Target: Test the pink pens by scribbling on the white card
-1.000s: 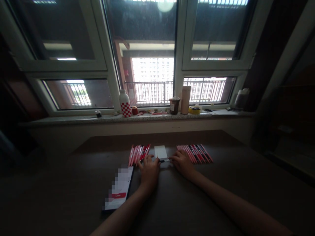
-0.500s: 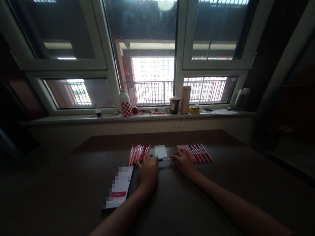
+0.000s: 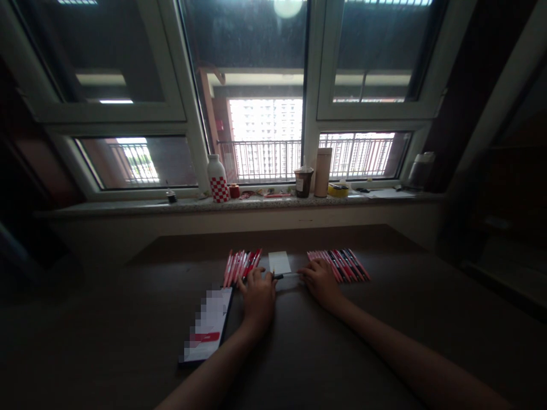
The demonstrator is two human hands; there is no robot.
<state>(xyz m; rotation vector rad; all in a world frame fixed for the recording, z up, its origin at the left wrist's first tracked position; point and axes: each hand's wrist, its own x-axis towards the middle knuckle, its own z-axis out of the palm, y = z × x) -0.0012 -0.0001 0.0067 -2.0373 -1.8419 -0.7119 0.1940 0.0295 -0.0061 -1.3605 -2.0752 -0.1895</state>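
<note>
A wide window [image 3: 265,85] of several panes fills the far wall above one stone sill [image 3: 128,208]. Below it lies one dark wooden table [image 3: 363,347], dimly lit.

My two bare arms reach forward over the table. My left hand [image 3: 257,299] and my right hand [image 3: 318,283] lie close together near the far edge, each pinching one end of a single pen [image 3: 285,276]. The pen lies level, crosswise between them, just above the tabletop. It is slim, dark at my left fingers and pale toward my right.

One flat packet [image 3: 207,326], white with a red band, lies to the left of my left wrist.

Two rows of red and pink pens lie side by side: one left row [image 3: 240,266] just beyond my left hand and one right row [image 3: 339,266] beside my right hand. They are too small to count exactly.

One small white card [image 3: 279,262] lies between the rows, just beyond the held pen.

On the sill stand one checked bottle [image 3: 217,179], one tall flask [image 3: 322,173] and one cup [image 3: 303,183].
</note>
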